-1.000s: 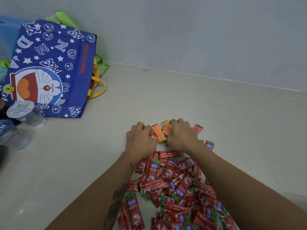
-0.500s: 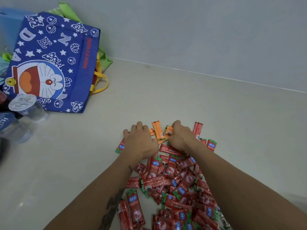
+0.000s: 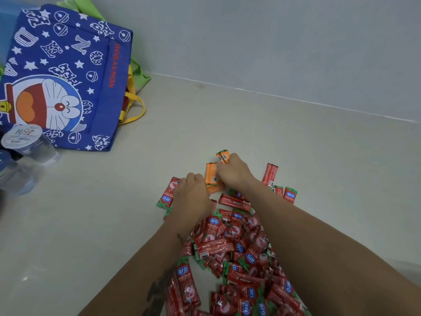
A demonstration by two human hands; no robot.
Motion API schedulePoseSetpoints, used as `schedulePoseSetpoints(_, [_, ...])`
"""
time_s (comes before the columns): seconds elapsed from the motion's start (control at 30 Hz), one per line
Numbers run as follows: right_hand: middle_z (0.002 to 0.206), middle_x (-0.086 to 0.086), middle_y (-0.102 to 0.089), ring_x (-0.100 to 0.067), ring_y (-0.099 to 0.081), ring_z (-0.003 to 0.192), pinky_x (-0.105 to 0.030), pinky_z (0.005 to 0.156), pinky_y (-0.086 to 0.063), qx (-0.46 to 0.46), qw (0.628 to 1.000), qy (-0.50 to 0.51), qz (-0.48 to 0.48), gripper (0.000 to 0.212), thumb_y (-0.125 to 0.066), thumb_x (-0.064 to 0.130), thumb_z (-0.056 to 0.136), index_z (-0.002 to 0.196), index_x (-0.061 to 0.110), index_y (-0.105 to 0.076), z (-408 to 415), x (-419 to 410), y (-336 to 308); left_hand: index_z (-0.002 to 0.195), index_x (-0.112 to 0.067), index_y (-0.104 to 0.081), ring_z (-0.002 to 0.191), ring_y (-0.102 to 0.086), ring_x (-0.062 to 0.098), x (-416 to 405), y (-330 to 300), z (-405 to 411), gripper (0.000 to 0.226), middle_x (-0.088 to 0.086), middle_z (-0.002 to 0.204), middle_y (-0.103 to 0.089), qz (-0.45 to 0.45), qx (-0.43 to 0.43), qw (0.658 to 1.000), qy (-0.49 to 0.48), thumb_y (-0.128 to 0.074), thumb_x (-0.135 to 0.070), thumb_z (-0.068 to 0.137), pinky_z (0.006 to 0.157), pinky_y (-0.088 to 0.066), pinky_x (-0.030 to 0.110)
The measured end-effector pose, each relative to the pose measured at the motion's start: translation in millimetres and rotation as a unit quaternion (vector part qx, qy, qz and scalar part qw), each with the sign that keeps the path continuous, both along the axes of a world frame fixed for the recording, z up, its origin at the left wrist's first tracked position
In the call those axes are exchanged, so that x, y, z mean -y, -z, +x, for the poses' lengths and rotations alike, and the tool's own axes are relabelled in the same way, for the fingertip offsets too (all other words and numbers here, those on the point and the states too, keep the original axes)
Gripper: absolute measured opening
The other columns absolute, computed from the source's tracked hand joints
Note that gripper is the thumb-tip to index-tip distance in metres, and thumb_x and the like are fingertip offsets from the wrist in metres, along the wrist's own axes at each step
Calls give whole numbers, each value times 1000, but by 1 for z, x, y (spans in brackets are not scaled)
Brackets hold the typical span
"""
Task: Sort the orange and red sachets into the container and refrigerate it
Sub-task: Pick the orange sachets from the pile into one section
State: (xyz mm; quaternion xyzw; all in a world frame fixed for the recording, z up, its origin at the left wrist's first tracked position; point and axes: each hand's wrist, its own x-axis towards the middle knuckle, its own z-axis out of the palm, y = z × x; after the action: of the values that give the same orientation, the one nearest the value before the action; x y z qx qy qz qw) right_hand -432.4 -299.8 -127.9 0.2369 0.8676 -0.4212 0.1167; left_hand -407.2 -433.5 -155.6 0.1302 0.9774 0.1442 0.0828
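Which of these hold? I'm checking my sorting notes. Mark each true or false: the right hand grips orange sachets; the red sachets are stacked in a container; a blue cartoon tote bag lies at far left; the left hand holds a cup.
1. The right hand grips small orange sachets: true.
2. False: the red foil sachets lie loose on the pale counter.
3. The blue cartoon tote bag lies at far left: true.
4. False: the left hand rests among sachets.

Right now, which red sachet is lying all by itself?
The long red sachet right of the right hand; it lies apart, while the other red ones crowd the pile.
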Motion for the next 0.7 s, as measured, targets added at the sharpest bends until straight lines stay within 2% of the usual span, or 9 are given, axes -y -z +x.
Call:
schedulePoseSetpoints(0.07, [101,-6,-60,-25,-59,89,-34,67,-44,36,999,-1,16,47,-56,36,81,117,11,-42,-4,4,3,117,-13,-48,107,-46,23,7,1,0,34,6,117,-49,14,9,1000,-2,-61,-28,90,86,-42,34])
schedulePoseSetpoints(0.13, [107,-5,-55,-29,-58,101,-37,77,-45,58,995,-21,73,62,-62,47,80,124,11,-39,-6,10,5,115,-13,-50,107,-48,23,12,1,0,30,5,116,-50,32,18,999,-5,-60,-28,91,85,-44,35])
schedulePoseSetpoints(0.17, [105,-4,-53,-28,-57,100,-37,77,-44,64,992,-35,103,60,-64,46,80,122,12,-41,-7,13,6,114,-14,-51,106,-48,23,14,0,1,28,5,115,-51,39,23,999,-6,-60,-27,91,84,-44,35])
schedulePoseSetpoints(0.3, [85,-4,-56,-27,-57,85,-32,69,-44,63,987,-49,143,20,-59,27,82,94,11,-54,-7,16,5,106,-16,-55,103,-50,22,22,-5,3,19,4,111,-54,62,39,997,-19,-61,-24,90,82,-43,34])
schedulePoseSetpoints(0.33, [81,-4,-56,-27,-58,83,-32,68,-44,61,988,-48,130,18,-57,27,84,91,10,-56,-6,13,5,105,-16,-55,103,-51,22,24,-7,4,18,3,111,-55,61,40,997,-21,-61,-23,90,79,-43,34])
schedulePoseSetpoints(0.43, [83,-11,-68,-29,-64,79,-32,65,-46,39,997,-35,53,33,-50,37,91,87,6,-64,5,3,-1,102,-16,-54,95,-53,23,29,-14,10,15,4,105,-58,49,21,998,-15,-59,-18,89,71,-41,33])
schedulePoseSetpoints(0.53, [77,-8,-63,-24,-55,70,-33,62,-38,-8,999,-30,11,31,-49,35,96,76,13,-56,32,-9,-16,101,-17,-51,86,-54,23,37,-24,18,15,4,99,-62,51,1,999,19,-58,-17,88,68,-43,34])
schedulePoseSetpoints(0.63, [78,-9,-63,-27,-56,72,-36,63,-41,-38,999,-20,16,9,-54,18,86,86,9,-56,73,-30,-30,102,-20,-52,87,-55,24,44,-36,34,18,3,99,-64,46,-15,997,66,-57,-16,85,72,-45,35])
schedulePoseSetpoints(0.7, [79,-9,-64,-30,-61,77,-42,64,-47,-34,999,-4,22,13,-54,7,75,88,9,-55,105,-45,-40,102,-22,-53,89,-56,26,47,-46,50,20,2,101,-65,63,-26,995,73,-58,-15,84,74,-47,37])
